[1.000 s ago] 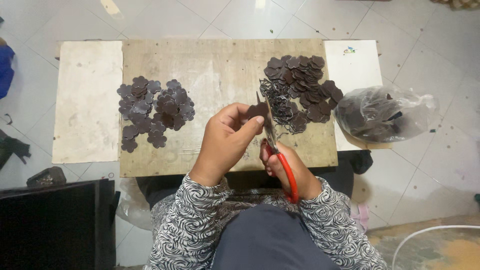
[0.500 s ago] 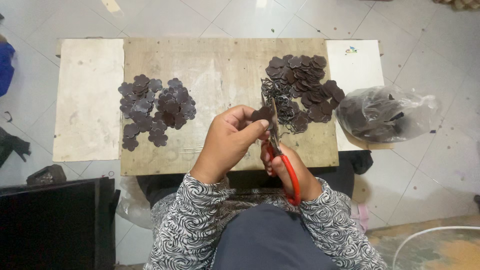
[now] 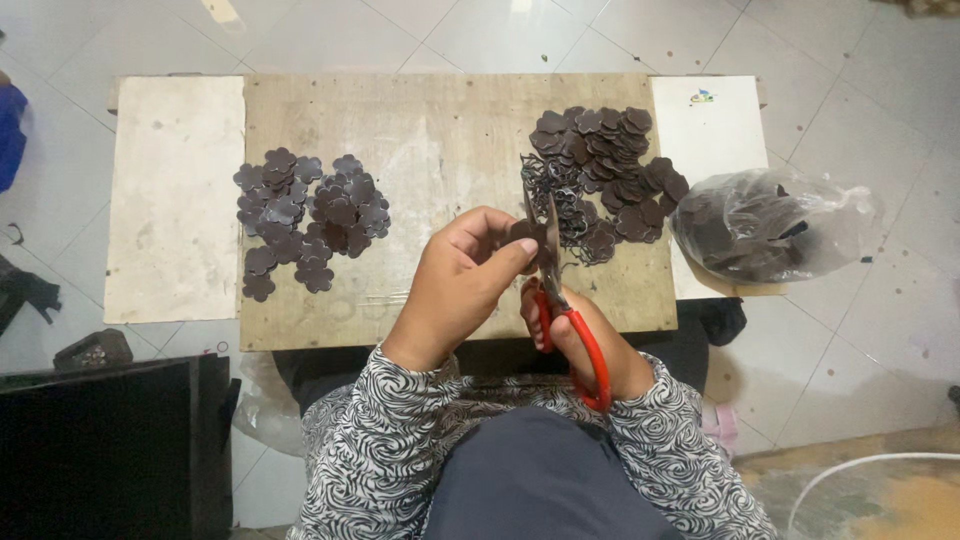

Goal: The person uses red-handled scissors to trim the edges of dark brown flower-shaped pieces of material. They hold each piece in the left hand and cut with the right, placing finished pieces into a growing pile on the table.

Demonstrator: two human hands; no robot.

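Observation:
My left hand (image 3: 460, 285) pinches a small dark brown flower-shaped piece (image 3: 521, 231) over the wooden board (image 3: 440, 140). My right hand (image 3: 585, 340) grips red-handled scissors (image 3: 570, 310), whose blades point up and meet the piece. A pile of dark flower-shaped pieces (image 3: 305, 220) lies on the board's left side. A bigger heap of similar dark pieces (image 3: 605, 170) lies at the right, with thin dark trimmings (image 3: 565, 215) along its near edge.
A clear plastic bag of dark pieces (image 3: 770, 225) sits off the board's right end. White panels (image 3: 175, 200) flank the board on both sides. A black box (image 3: 100, 440) stands at lower left on the tiled floor. My patterned sleeves and dark lap fill the bottom.
The scissors and the pinched piece have shifted slightly as the blades work around it. Both piles stay where they were.

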